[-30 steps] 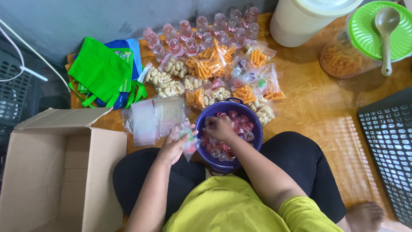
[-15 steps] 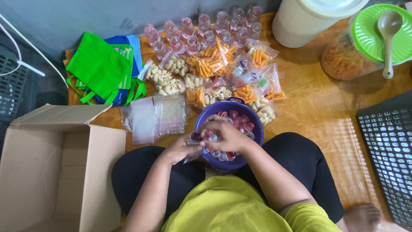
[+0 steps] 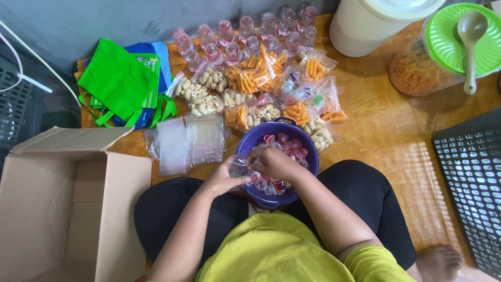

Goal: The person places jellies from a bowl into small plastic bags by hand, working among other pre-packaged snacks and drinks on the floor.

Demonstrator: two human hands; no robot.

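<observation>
Risk: jelly cups (image 3: 284, 146) spilling from purple bowl (image 3: 308, 151) | left hand (image 3: 225, 178) pinches small clear bag (image 3: 239, 167) | right hand (image 3: 275, 162) apparently closed on cup, view poor | cause: bag mouth slipping

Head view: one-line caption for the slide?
Seated person's left hand and right hand meet over a purple bowl of small jelly cups, snack bags and clear bags ahead.
</observation>
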